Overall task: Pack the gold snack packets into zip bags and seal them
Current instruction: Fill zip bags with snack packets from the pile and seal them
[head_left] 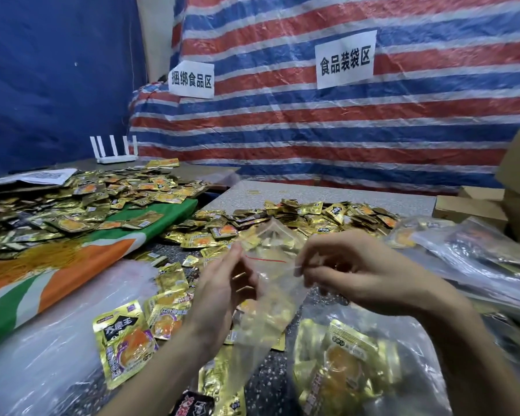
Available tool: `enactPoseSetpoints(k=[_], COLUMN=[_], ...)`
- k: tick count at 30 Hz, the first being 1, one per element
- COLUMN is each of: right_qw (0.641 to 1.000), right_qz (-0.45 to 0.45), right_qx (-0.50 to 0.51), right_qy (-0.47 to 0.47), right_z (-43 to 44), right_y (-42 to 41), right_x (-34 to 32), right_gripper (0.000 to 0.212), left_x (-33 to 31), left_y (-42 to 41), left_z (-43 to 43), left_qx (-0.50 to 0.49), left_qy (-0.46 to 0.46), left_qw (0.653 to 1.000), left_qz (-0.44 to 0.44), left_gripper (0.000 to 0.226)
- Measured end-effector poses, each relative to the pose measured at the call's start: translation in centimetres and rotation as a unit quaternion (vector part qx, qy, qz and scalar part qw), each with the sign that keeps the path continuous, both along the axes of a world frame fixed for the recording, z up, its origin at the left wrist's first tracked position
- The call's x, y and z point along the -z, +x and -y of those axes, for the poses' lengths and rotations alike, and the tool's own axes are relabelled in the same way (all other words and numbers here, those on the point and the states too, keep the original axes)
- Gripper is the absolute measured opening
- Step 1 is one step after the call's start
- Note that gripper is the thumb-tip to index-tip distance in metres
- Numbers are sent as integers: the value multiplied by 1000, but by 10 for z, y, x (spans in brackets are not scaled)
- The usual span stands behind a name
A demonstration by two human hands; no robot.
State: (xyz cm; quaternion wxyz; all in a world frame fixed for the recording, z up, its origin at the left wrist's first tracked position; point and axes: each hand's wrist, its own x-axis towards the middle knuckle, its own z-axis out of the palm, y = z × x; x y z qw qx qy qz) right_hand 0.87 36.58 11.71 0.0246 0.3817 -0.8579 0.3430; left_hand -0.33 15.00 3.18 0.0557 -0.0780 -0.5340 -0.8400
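Bag-opening step, judged from the empty-looking clear zip bag [267,283] held over the table [357,196] and its heap of gold snack packets [312,214]. Left hand [222,283] and right hand [351,265] each pinch one top corner by the red seal line. Next move probably needs the mouth spread for loading.

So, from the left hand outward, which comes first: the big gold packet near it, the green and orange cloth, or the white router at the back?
From the left hand:
1. Big gold packet, just left of the wrist.
2. Green and orange cloth, farther left.
3. White router, far back by the blue wall.
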Motion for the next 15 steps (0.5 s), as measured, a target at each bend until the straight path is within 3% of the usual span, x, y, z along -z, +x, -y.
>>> enactPoseSetpoints(k=[2, 4, 7, 11, 13, 15], right_qw=[999, 997, 996, 996, 994, 992], right_qz=[-8, -8, -3, 16, 11, -2], right_qx=[38, 61, 71, 81, 108, 123], right_qy=[30, 52, 47, 14, 16, 12], right_z=[-4, -7, -4, -13, -20, -25], right_y=[-6, -10, -14, -22, -25, -27], right_x=[2, 6, 9, 9, 8, 7], right_gripper=[14, 20, 58, 41, 35, 28], left_x=[7, 15, 29, 41, 45, 49], left_y=[-21, -55, -115, -176, -188, -198], left_z=[-2, -6, -17, -36, -44, -49], left_qx=[-2, -38, -113, -174, -160, -122], left_qy=[-38, -107, -320, -542, -609, -639], left_qw=[999, 992, 940, 822, 777, 759], left_qz=[24, 48, 29, 4, -11, -27], left_gripper=[43, 39, 16, 5, 28, 50])
